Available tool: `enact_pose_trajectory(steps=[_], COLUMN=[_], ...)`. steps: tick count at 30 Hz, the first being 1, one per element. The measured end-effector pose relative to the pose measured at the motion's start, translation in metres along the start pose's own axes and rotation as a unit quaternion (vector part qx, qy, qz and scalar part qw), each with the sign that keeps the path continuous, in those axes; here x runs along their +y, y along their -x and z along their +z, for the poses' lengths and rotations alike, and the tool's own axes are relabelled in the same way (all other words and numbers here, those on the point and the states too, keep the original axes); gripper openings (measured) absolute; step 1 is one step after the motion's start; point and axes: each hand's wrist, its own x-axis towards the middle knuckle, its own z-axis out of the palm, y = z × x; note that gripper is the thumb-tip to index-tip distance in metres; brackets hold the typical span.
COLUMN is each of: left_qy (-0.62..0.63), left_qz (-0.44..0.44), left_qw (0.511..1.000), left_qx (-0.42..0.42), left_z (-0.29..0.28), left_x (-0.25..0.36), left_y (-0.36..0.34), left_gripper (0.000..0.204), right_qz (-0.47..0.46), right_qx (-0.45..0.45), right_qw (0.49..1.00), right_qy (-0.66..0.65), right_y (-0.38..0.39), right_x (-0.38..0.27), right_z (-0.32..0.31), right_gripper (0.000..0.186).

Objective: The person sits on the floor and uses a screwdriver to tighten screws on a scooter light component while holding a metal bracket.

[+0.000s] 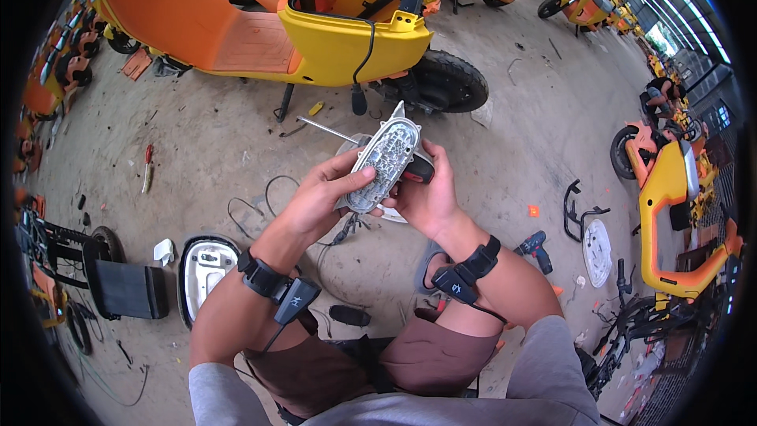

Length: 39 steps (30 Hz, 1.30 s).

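Note:
In front of me I hold up an oval metal cover (386, 159) with a raised rim, screw lugs and a greyish, mottled inside. My left hand (319, 193) is closed on its left edge, with the thumb resting over the rim. My right hand (430, 201) is closed round a screwdriver with a black and red handle (419, 170), behind the right side of the cover. The screwdriver's long metal shaft (327, 129) sticks out to the left from behind the cover. Fingertips of the right hand are partly hidden by the cover.
Ahead stands a yellow and orange scooter (347, 47). On the floor lie a cordless drill (538, 252), a white oval panel (597, 252), a seat base (206, 272), a red-handled tool (148, 167) and loose cables (272, 197). A black box (130, 288) is at left; another scooter (662, 205) stands right.

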Motion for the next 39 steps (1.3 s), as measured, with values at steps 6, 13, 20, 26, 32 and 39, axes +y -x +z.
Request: enact_pose_trajectory(steps=[6,13,20,26,32,39], left_qy=[0.048,-0.023,-0.24,-0.284,-0.296,-0.294], left_qz=[0.011,0.034,0.071,0.04,0.009,0.007], left_qw=[0.999,0.993,0.938,0.941,0.936,0.931], left_qx=[0.011,0.113,0.239,0.182,0.192,0.217], left_z=[0.0,-0.003,-0.035,-0.001,0.009,0.001], left_x=[-0.005,-0.001,-0.011,-0.011,-0.014,-0.02], left_y=[-0.004,-0.012,-0.003,0.009,0.018,0.016], left_gripper=[0.042,0.038,0.026,0.029,0.03,0.032], right_qz=[-0.003,-0.261,-0.063,-0.029,-0.077,-0.136], right_qx=[-0.026,0.199,-0.349,-0.815,-0.784,-0.711], right_qw=[0.996,0.868,0.897,0.578,0.616,0.685], right_qy=[0.083,0.372,0.265,0.042,0.023,0.081], right_y=[-0.013,-0.02,0.086,0.138,0.131,0.137], right_x=[0.005,-0.001,-0.029,0.074,0.083,0.053], right_z=[-0.018,-0.034,0.075,0.157,0.15,0.1], right_gripper=[0.047,0.034,0.024,0.028,0.027,0.026])
